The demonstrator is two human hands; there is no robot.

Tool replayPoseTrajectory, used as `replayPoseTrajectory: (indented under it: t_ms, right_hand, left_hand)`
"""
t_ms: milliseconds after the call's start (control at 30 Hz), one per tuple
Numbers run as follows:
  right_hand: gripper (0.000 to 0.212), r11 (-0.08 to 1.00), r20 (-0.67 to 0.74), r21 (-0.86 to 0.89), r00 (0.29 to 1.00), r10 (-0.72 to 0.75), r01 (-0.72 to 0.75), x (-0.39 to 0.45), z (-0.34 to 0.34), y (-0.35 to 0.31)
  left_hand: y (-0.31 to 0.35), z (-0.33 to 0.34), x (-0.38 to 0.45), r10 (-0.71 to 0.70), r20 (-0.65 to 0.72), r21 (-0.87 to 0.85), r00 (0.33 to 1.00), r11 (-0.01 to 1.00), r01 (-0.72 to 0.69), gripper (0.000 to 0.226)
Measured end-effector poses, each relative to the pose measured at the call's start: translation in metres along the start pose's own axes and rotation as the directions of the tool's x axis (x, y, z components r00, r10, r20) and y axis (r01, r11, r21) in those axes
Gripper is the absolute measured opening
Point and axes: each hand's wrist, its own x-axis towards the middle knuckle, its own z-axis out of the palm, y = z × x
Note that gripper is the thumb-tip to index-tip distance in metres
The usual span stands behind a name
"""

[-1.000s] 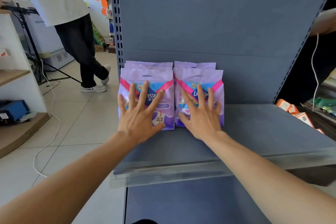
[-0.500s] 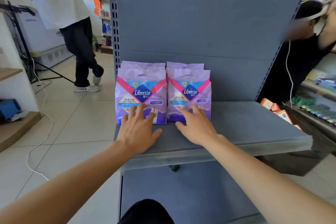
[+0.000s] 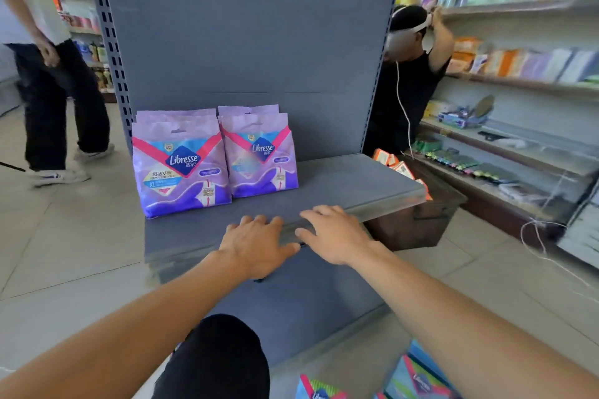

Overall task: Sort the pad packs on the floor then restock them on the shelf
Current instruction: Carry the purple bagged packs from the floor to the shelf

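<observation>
Currently both hands were off the packs. Left hand [image 3: 256, 246] and right hand [image 3: 334, 233] hovered palm-down over the front edge of the grey shelf [image 3: 340, 185], fingers relaxed and spread, holding nothing. Two rows of purple pad packs [image 3: 181, 165] stood upright side by side at the shelf's left end, each with more packs behind the front one. More packs [image 3: 418, 379] lay on the floor at lower right, just beside the right forearm.
</observation>
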Motion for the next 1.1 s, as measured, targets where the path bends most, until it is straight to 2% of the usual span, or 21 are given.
replayPoseTrajectory:
  t_ms: [167,333,467,633,833,967,1100]
  right_hand:
    - [0.048,0.984,-0.007,-0.055,0.985,0.170,-0.170,-0.065,-0.008,0.050]
    - [0.053,0.906,0.024,-0.072,0.907,0.420,-0.417,-0.152,-0.004,0.114]
    - [0.051,0.790,0.100,-0.072,0.783,0.613,-0.609,-0.231,0.013,0.161]
    - [0.052,0.629,0.195,-0.016,0.615,0.764,-0.777,-0.311,0.060,0.206]
    - [0.059,0.442,0.351,0.074,0.438,0.828,-0.894,-0.356,0.142,0.253]
    - [0.064,0.287,0.455,0.187,0.342,0.822,-0.939,-0.369,0.224,0.268]
    - [0.073,0.034,0.536,0.265,0.177,0.825,-0.964,-0.374,0.301,0.274]
  left_hand:
    - [0.072,0.007,0.007,0.224,-0.023,0.046,0.974,0.974,-0.223,0.064]
    - [0.157,0.030,0.007,0.427,0.091,0.037,0.900,0.901,-0.432,0.066]
    - [0.216,0.070,0.004,0.536,0.168,-0.020,0.827,0.841,-0.541,0.060]
    - [0.279,0.135,0.002,0.585,0.285,-0.093,0.759,0.805,-0.586,0.062]
    - [0.345,0.215,0.014,0.611,0.353,-0.140,0.709,0.783,-0.606,0.064]
    - [0.394,0.275,0.021,0.644,0.309,-0.226,0.700,0.764,-0.604,0.064]
    - [0.439,0.335,0.033,0.646,0.300,-0.255,0.702,0.763,-0.594,0.071]
